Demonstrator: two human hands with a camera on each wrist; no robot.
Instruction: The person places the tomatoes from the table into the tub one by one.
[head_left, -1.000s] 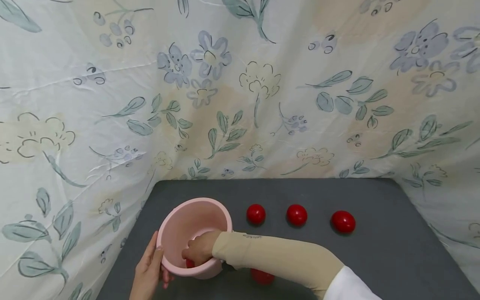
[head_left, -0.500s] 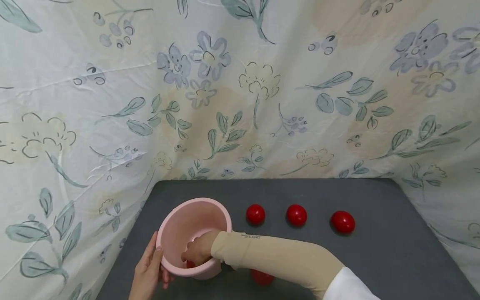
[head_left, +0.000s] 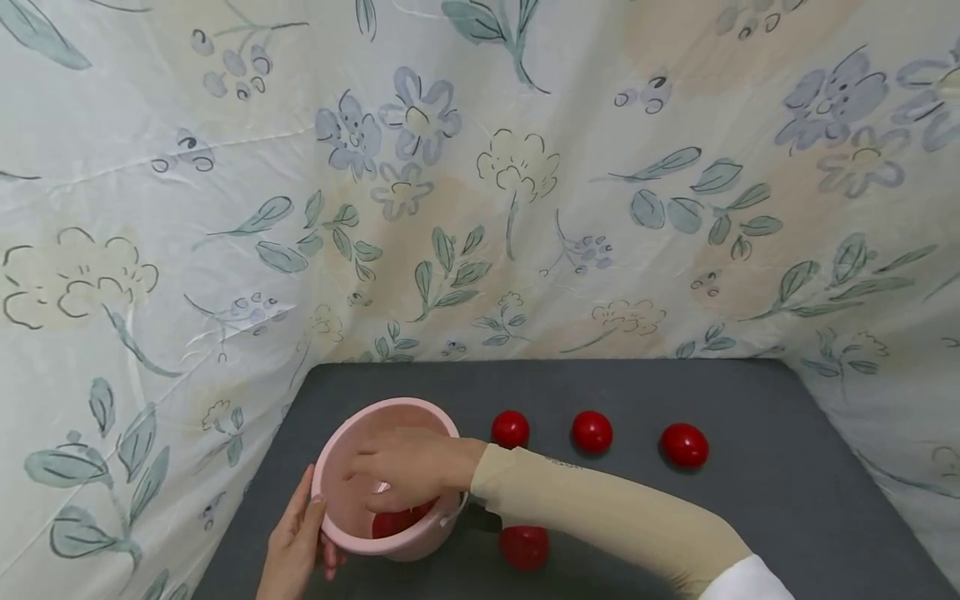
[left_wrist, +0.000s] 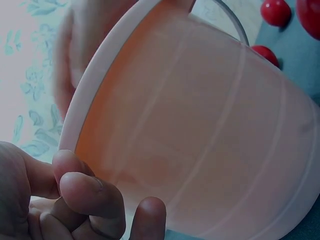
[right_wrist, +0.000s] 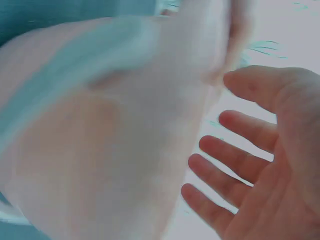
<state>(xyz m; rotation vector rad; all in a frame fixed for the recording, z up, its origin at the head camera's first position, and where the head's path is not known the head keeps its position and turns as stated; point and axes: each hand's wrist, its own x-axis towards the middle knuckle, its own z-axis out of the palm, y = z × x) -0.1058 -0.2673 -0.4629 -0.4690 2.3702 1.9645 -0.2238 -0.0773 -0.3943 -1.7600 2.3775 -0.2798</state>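
No legible text anywhere.

The only hint of writing is a tiny dark mark on the beige sleeve (head_left: 600, 508) near the wrist in the head view, too small and blurred to read. The pink bucket (head_left: 337, 492), the red balls (head_left: 592, 432), the floral cloth (head_left: 480, 183) and the grey surface (head_left: 750, 500) bear no letters, numbers, labels or signs that show in any view.
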